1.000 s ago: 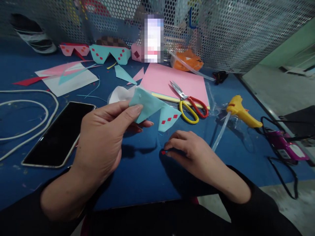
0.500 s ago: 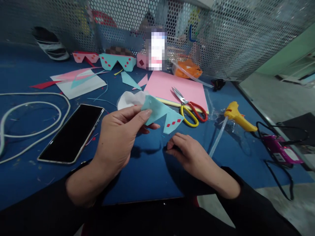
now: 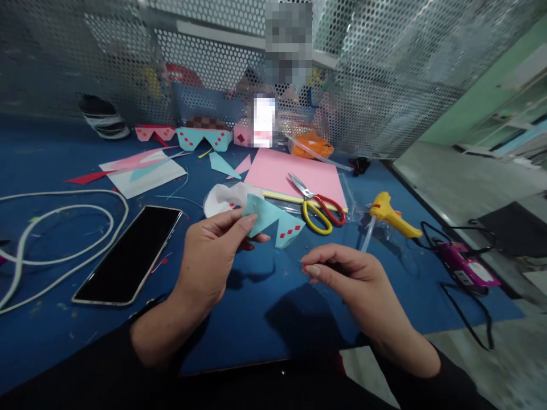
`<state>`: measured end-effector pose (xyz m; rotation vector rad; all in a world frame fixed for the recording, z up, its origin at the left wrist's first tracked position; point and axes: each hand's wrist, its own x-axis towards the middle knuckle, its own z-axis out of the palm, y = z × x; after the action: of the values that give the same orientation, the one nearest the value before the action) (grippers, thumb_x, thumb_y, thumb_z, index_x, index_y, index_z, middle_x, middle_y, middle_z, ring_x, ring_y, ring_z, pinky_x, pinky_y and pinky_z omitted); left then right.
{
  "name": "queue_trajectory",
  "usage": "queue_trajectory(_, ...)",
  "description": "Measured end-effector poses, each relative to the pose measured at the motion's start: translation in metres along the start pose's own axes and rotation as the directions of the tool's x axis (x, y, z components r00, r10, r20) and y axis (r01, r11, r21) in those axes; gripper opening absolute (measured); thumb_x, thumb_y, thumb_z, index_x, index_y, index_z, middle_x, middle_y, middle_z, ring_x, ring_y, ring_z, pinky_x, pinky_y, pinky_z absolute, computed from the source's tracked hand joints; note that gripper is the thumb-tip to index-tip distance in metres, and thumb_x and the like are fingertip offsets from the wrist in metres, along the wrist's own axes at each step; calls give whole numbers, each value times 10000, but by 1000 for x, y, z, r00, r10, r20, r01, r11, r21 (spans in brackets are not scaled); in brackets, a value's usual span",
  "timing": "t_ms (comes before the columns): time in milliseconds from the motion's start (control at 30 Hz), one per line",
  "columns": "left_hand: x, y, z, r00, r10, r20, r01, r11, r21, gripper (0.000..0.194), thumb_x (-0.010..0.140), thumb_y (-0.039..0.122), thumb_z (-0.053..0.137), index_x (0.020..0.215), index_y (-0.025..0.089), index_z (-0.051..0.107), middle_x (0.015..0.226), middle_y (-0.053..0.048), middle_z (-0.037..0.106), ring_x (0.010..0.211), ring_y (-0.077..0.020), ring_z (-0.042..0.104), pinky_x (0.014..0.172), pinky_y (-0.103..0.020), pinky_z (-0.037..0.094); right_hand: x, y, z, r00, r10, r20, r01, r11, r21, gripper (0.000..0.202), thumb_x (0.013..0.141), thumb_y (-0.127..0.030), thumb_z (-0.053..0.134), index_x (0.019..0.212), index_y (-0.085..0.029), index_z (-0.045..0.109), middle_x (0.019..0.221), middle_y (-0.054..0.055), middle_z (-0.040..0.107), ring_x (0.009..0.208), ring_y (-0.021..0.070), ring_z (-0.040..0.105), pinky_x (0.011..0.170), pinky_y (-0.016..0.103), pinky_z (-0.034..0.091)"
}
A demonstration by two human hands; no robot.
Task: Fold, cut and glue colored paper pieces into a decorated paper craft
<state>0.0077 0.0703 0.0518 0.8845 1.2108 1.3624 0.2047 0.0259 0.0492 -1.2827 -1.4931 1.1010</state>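
My left hand (image 3: pixel 209 253) pinches a light blue paper cutout (image 3: pixel 290 219) by its left end, between thumb and fingers. The cutout is shaped like a glasses front with a V notch, and its right half bears a row of three small red diamonds. Lower and to the right, my right hand (image 3: pixel 350 279) is closed in a pinch above the table, apart from the cutout. A tiny red piece (image 3: pixel 304 268) shows at its fingertips; its exact shape is too small to make out. Behind the left hand sits a white round dish (image 3: pixel 222 196) with red bits in it.
Scissors (image 3: pixel 320 208) lie beside pink paper (image 3: pixel 294 173). To the right are a yellow glue gun (image 3: pixel 391 215) and a purple power strip (image 3: pixel 465 265). A black-screened phone (image 3: pixel 130 256) and white cable (image 3: pixel 64 196) lie left. Finished-looking paper glasses (image 3: pixel 204 138) stand at the back.
My right hand has lifted from the table surface and turned, with a tiny red piece now showing at its fingertips. The left hand still holds the cutout. The view has tilted upward.
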Motion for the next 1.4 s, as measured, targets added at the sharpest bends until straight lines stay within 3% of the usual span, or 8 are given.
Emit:
queue_trajectory(200, -4, -2, 0, 997, -8, 79, 3, 997, 73, 122, 725, 307, 794, 774, 195, 787, 678, -12, 743, 584, -142, 684, 562, -225, 495, 16, -28, 3, 966, -218, -142, 204, 973, -108, 66, 850, -211, 655, 801, -233, 691, 726, -18, 685, 692, 146, 629, 660, 281, 514)
queue_trajectory(400, -5, -2, 0, 992, -20, 128, 14, 999, 46, 100, 738, 284, 777, 797, 207, 803, 712, -27, 768, 597, -140, 690, 559, -218, 487, 49, -37, 8, 924, -379, -48, 358, 903, -238, 96, 859, -173, 608, 799, -226, 660, 890, 26, 706, 887, 188, 653, 816, 359, 496)
queue_trajectory(533, -5, -3, 0, 986, -48, 161, 41, 998, 45, 88, 756, 269, 761, 818, 228, 809, 770, -19, 783, 593, -123, 687, 552, -206, 477, 61, -28, 12, 953, -294, 72, 303, 931, -202, 82, 860, -196, 613, 792, -218, 655, 1062, 61, 718, 1024, 209, 653, 893, 383, 473)
queue_trajectory(667, -5, -7, 1, 977, -88, 193, 79, 995, 55, 110, 773, 267, 747, 852, 221, 809, 713, -16, 763, 611, -120, 685, 561, -198, 474, 61, -17, 14, 972, -208, 111, 229, 945, -236, 79, 873, -248, 599, 818, -222, 649, 937, 44, 711, 909, 202, 641, 827, 380, 469)
queue_trajectory(867, -5, -10, 4, 968, -141, 207, 121, 987, 102, 177, 767, 298, 746, 892, 174, 765, 797, -37, 761, 631, -135, 692, 568, -218, 485, 60, -12, 12, 977, -197, 76, 211, 921, -328, 104, 875, -259, 577, 845, -209, 663, 863, 36, 703, 841, 199, 627, 769, 373, 456)
queue_trajectory(1033, -7, -12, 1, 989, 74, 132, -93, 986, 142, 233, 718, 266, 799, 837, 208, 607, 894, 20, 709, 685, -128, 685, 614, -228, 523, 61, -9, 7, 977, -211, 15, 201, 906, -373, 98, 871, -230, 585, 844, -199, 675, 835, 30, 694, 799, 185, 620, 734, 353, 451)
queue_trajectory(1167, -9, -10, -1, 950, 149, 275, -222, 940, 259, 68, 791, 241, 720, 748, 196, 693, 775, 13, 708, 719, -124, 671, 673, -217, 512, 62, -9, 6, 967, -254, 11, 239, 897, -373, 98, 872, -209, 584, 844, -191, 676, 832, 28, 697, 805, 182, 623, 753, 356, 455)
queue_trajectory(1400, -2, -8, 2, 957, -63, 282, 5, 979, 203, 68, 757, 256, 755, 790, 230, 809, 754, -1, 769, 649, -106, 664, 595, -178, 499, 61, -9, 8, 967, -253, 42, 252, 907, -338, 87, 872, -208, 591, 828, -201, 666, 819, 23, 698, 778, 180, 626, 731, 360, 468)
